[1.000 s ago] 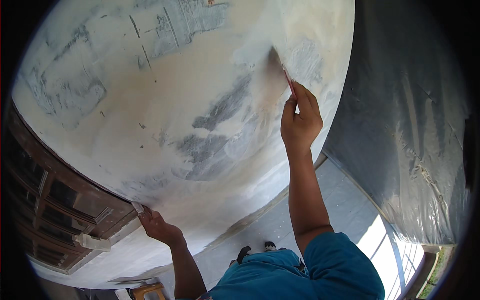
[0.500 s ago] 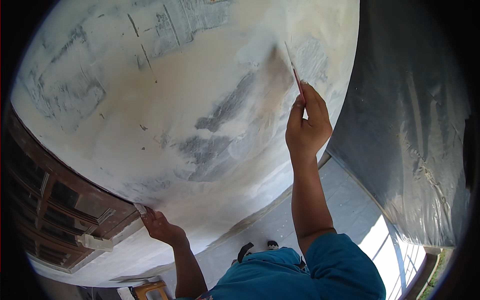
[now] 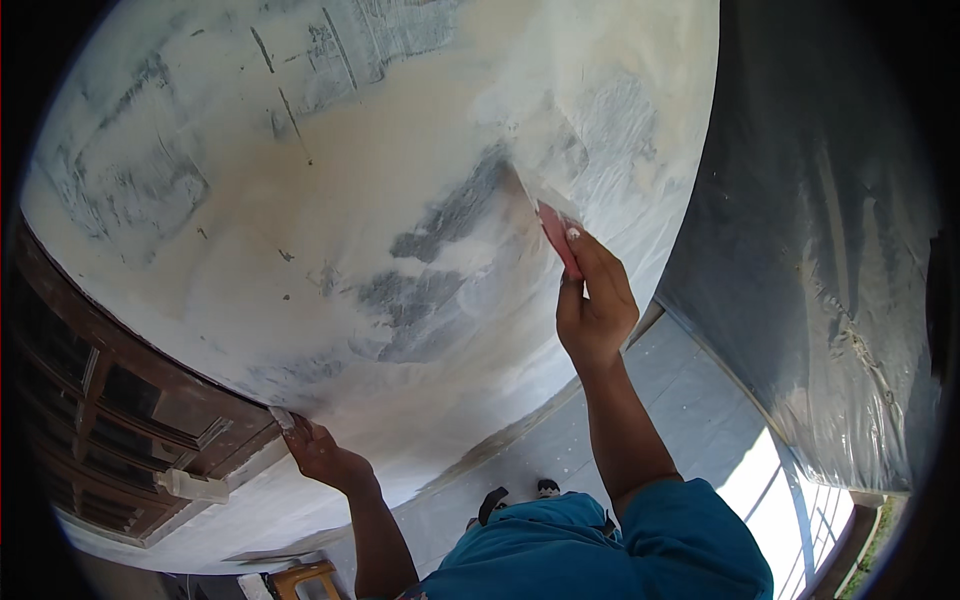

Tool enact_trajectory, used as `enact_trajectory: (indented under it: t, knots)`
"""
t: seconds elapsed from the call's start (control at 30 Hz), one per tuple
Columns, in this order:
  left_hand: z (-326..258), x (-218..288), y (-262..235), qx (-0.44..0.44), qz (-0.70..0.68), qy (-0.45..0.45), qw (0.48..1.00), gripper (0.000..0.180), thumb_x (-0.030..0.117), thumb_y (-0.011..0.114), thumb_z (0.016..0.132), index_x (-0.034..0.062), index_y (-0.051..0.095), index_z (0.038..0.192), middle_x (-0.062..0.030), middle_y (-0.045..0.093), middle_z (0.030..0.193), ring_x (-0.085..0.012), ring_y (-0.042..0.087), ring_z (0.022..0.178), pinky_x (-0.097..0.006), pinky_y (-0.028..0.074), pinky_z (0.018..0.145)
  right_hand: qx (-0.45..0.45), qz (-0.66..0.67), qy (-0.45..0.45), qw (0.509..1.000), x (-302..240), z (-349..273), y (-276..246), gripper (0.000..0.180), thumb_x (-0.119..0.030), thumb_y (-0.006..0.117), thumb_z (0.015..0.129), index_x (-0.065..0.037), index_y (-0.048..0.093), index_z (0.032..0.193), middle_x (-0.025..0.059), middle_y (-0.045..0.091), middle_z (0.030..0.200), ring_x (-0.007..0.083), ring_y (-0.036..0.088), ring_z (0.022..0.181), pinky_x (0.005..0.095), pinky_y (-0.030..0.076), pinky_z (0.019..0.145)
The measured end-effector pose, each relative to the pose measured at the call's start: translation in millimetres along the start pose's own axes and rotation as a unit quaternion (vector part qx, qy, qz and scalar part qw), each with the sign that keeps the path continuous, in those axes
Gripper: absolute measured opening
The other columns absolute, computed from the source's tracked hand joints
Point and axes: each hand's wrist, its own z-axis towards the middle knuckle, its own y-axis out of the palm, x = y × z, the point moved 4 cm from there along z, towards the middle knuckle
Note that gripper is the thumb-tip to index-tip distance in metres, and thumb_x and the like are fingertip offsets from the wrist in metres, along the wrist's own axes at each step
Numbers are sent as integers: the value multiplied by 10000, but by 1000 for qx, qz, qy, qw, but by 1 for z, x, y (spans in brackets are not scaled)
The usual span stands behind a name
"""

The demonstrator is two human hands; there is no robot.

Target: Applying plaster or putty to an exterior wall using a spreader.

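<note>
Gripping red-handled scraper [image 3: 556, 236] against patchy wall [image 3: 370, 150] with right hand [image 3: 600, 305]; pale tool [image 3: 282, 417] with left hand [image 3: 326, 457], beside brown window [image 3: 130, 392].

Lowered red-handled scraper [image 3: 553, 226] over wall [image 3: 400, 150] with right hand [image 3: 598, 303] since half second before; turned blade [image 3: 548, 197] from edge-on view, now showing broad side

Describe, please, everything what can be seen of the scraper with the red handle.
The scraper has a red handle with pale smears and a broad, thin, pale blade; the blade may be metal, but its material is not certain. It is tilted, blade toward the upper left, handle toward the lower right. The right hand grips the handle between thumb and fingers, hiding part of it. The blade is at the patchy white wall; full edge contact cannot be told.
</note>
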Motion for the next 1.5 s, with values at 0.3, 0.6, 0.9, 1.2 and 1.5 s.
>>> enact_trajectory:
  t: [0.3, 0.6, 0.9, 1.2, 1.5]
  knots:
    - [-2, 0, 5, 11, -32, 9, 999, 539, 156, 484, 947, -150, 427, 1388, -267, 486, 1438, -338, 487, 1340, -434, 331, 1157, -96, 22, -12, 995, -32, -88, 40, 348, 76, 698, 772, -6, 699, 1111, 159, 705, 1115, 296, 700, 1014, 368, 577, 868]
    - [-1, 3, 5, 8, -21, 18, 1000, 571, 210, 488, 959, -138, 419, 1406, -268, 486, 1439, -347, 470, 1359, -438, 331, 1156, 44, -19, 111, 993, 42, -14, -8, 250, 77, 590, 918, 59, 659, 1158, 201, 708, 1132, 266, 714, 1003, 309, 570, 856]
    - [-3, 1, 8, 18, -31, -3, 999, 564, 188, 478, 955, -127, 413, 1418, -264, 470, 1459, -342, 474, 1359, -437, 321, 1161, -144, 68, 98, 982, -27, -121, 18, 316, 77, 714, 774, -16, 716, 1076, 146, 703, 1077, 301, 699, 1008, 363, 573, 906]
    - [-7, -9, 5, -22, 2, 25, 999, 611, 188, 498, 961, -89, 334, 1480, -253, 386, 1530, -353, 401, 1418, -450, 283, 1181, 26, 27, 119, 992, 1, -29, 7, 268, 92, 610, 859, 20, 678, 1109, 151, 675, 1084, 256, 685, 923, 308, 558, 782]
    - [3, 24, 31, -178, 76, 325, 926, 679, 234, 544, 916, -19, 329, 1507, -224, 330, 1572, -408, 206, 1503, -563, 124, 1215, -136, 67, 75, 986, -97, -122, 37, 327, 64, 733, 750, -17, 723, 1067, 145, 690, 1017, 284, 707, 965, 354, 582, 855]
